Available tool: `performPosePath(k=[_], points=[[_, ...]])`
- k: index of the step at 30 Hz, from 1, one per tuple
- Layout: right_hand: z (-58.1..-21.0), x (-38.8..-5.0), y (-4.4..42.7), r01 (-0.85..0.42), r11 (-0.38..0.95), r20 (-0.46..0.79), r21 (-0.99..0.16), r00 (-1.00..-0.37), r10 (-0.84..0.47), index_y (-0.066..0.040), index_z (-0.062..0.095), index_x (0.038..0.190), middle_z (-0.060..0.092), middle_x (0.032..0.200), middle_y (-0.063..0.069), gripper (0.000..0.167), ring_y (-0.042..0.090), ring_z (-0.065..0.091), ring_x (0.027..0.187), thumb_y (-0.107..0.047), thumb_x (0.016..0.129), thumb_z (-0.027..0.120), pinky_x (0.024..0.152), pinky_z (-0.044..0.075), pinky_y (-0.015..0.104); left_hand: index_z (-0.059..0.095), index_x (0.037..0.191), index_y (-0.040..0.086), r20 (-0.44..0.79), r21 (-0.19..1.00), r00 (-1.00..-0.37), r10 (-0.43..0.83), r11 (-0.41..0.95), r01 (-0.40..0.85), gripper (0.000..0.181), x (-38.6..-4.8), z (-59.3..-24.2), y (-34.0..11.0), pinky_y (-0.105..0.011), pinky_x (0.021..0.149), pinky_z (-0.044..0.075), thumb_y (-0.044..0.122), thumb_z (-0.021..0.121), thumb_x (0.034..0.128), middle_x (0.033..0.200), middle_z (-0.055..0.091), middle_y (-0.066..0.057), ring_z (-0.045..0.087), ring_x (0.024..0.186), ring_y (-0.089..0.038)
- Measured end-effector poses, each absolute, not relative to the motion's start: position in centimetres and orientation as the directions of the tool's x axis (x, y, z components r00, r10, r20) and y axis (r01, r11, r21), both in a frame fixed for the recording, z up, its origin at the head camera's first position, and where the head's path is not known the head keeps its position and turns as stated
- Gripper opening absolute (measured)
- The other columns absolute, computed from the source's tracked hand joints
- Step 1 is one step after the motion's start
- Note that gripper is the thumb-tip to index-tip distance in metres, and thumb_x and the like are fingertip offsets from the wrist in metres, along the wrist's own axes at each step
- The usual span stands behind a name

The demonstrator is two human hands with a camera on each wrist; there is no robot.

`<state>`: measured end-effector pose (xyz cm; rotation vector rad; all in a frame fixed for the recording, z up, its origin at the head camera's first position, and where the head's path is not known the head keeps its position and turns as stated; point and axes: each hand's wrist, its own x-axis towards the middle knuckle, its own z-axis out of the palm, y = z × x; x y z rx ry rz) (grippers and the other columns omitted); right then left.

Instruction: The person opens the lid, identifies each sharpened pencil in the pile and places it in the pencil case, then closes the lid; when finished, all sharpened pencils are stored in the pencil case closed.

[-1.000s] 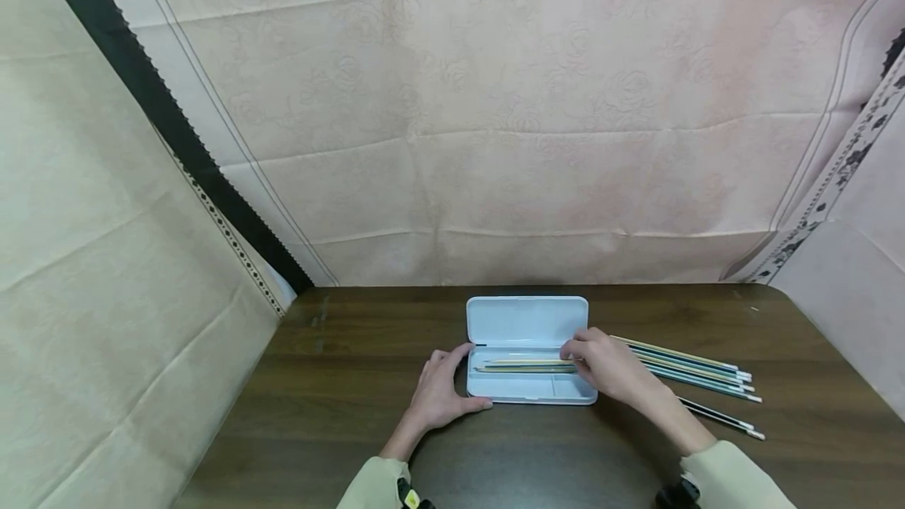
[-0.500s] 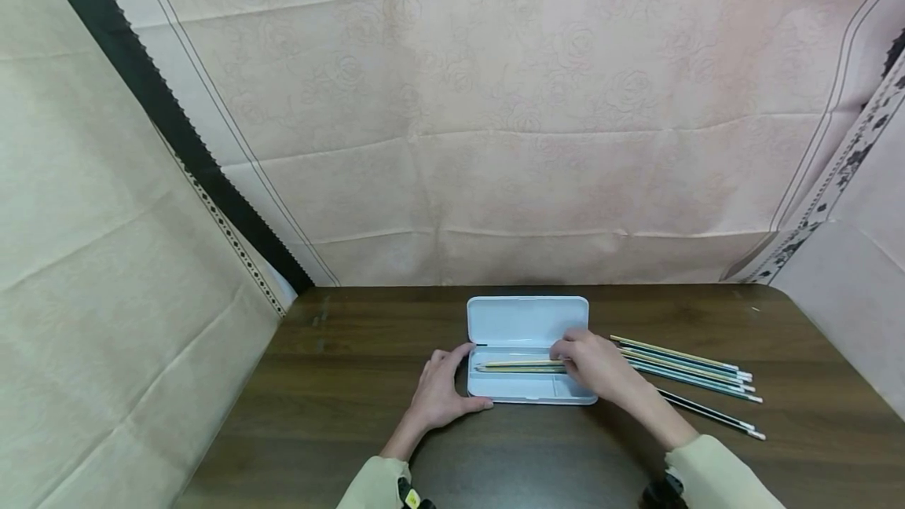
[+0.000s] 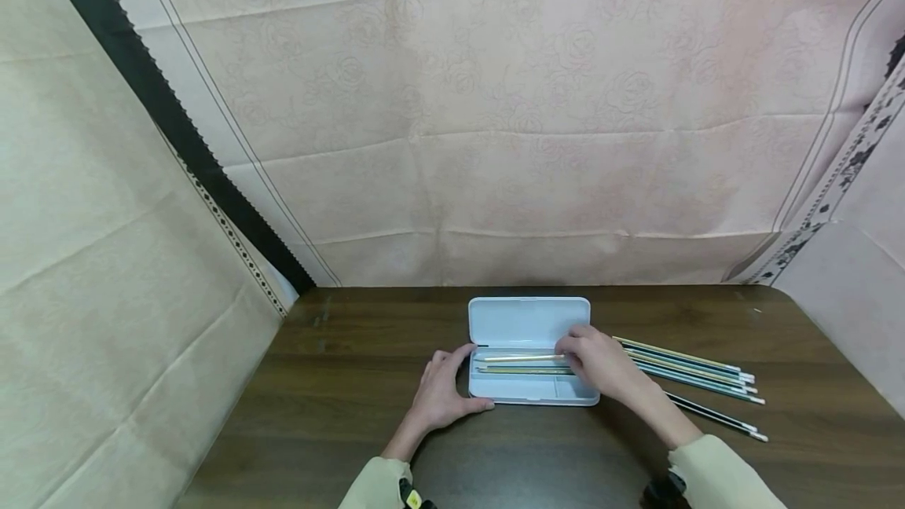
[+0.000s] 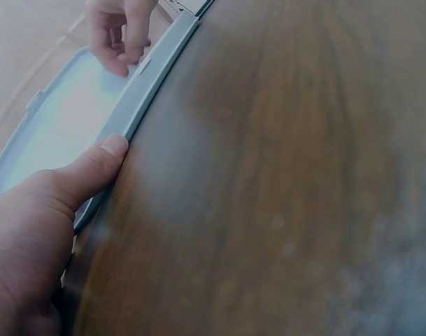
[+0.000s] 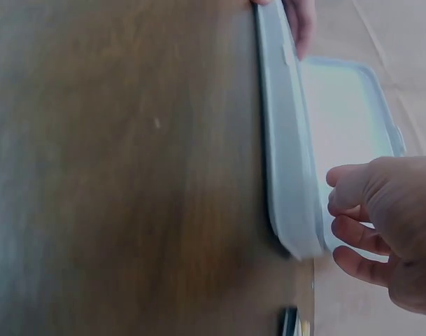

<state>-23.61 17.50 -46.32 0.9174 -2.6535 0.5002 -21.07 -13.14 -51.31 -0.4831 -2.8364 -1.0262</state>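
A light blue pencil case (image 3: 526,397) lies on the table with its lid (image 3: 526,319) raised at the back. My left hand (image 3: 440,393) holds the case at its left end, thumb along the front wall (image 4: 139,98) and fingers at the far left corner. Over the right part of the case, my right hand (image 3: 601,361) has curled fingers and pinches a pale pencil (image 3: 519,357), which points left inside the case. Below it in the tray lie other pencils (image 3: 523,371), partly covered by the hand. The right wrist view hides the pinched pencil behind the case wall.
To the right of the case lies a row of several yellow and teal pencils (image 3: 696,368) with white ends. Nearer the front are dark pencils (image 3: 717,417), partly behind the right forearm. Pale cloth (image 3: 523,140) hangs behind the brown wooden table (image 3: 339,383).
My right hand shifted left along the case, then slightly back right. The pale pencil now sits apart from the others in the tray. My left hand stayed in place.
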Motion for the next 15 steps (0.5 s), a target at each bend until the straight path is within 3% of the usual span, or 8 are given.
performPosePath(k=[8, 15], points=[[-45.8, -22.7, 22.7, -0.558, 0.775, 0.391, -0.297, -0.811, -0.435, -0.008, 0.076, 0.097, 0.063, 0.086, -0.002, 0.021, 0.012, 0.053, 0.072, 0.002, 0.079, 0.08, 0.066, 0.052, 0.035, 0.049, 0.147, 0.021, 0.188, 0.621, -0.946, 0.264, 0.714, 0.323, 0.094, -21.1, -51.3, -13.0, -0.042, 0.083, 0.037, 0.057, 0.087, 0.0689, 0.122, 0.055, -0.004, 0.043, 0.104, -0.021], [-46.6, -21.4, 28.0, -0.581, 0.779, 0.503, -0.236, -0.759, -0.414, -0.011, 0.073, 0.09, 0.055, 0.08, -0.012, 0.025, 0.004, 0.046, 0.067, 0.006, 0.073, 0.081, 0.056, 0.043, 0.031, 0.048, 0.147, 0.021, 0.192, 0.617, -0.945, 0.264, 0.716, 0.326, 0.095, -21.2, -51.4, -13.1, -0.042, 0.083, 0.037, 0.058, 0.086, 0.0687, 0.121, 0.055, -0.003, 0.043, 0.105, -0.021]])
